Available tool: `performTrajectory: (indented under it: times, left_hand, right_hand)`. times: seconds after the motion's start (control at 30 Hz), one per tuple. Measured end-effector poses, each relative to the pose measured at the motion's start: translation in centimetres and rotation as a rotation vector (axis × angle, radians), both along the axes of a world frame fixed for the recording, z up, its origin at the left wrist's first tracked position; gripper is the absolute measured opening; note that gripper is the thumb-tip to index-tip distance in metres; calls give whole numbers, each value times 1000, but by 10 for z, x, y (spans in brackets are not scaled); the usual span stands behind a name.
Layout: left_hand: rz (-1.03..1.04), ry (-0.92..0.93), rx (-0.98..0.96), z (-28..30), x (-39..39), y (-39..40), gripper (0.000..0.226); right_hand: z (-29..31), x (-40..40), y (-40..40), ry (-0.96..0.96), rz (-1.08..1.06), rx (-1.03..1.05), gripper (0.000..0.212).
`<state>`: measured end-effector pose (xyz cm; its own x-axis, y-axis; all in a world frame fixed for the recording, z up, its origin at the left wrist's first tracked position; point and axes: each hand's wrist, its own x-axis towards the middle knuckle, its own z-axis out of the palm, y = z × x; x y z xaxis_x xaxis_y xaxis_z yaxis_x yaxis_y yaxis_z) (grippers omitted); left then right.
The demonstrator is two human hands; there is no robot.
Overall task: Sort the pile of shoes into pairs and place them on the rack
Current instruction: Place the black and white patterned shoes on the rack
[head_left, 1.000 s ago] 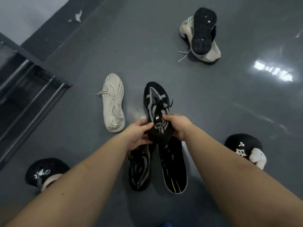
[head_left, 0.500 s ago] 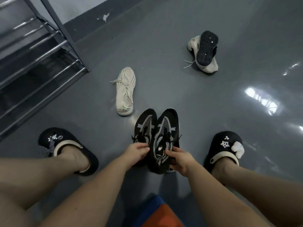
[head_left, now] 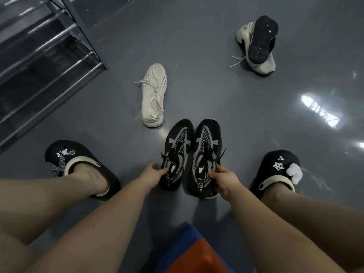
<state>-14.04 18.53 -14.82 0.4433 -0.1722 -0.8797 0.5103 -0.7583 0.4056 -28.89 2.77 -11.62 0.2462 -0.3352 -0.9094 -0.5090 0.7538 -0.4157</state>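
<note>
A: Near, on the floor: left hand [head_left: 150, 173] pinches the left black shoe [head_left: 175, 154] at its collar; right hand [head_left: 223, 179] grips the right black shoe [head_left: 204, 157]. Risk?

B: Thin pinches; either could slip when lifted. Farther off, the cream sneaker [head_left: 153, 95] may snag underfoot; the rack [head_left: 49, 56] stands far left.

Glossy grey floor [head_left: 206, 56] mirrors lamp glare at three o'clock. Black mesh-knit sneakers [head_left: 192, 154]; cream knit sneaker [head_left: 153, 95] at twelve; shiny metal rack [head_left: 39, 56] at ten.
</note>
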Motion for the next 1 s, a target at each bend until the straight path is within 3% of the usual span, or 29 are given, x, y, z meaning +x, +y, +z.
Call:
performTrajectory:
  times: [0.4,0.5,0.63,0.73,0.83,1.0]
  left_hand:
    - [1,-1,112,-25,2,-27,59]
    - [-26,47,102,-29,-2,-28,48]
    - [10,117,71,-21,-7,-25,53]
    - [85,201,-9,-9,-3,-20,37]
    - [100,209,-55,10,0,-13,8]
    - [107,134,-129,45,6,4,21]
  right_hand:
    - [-18,9,-5,76,24,-22,46]
    - [-16,8,-5,77,17,-21,46]
    - [-8,5,-9,76,17,-13,45]
    - [3,2,-10,76,36,-4,42]
    - [17,1,-8,85,72,-31,38]
    - [50,8,-4,59,152,-107,40]
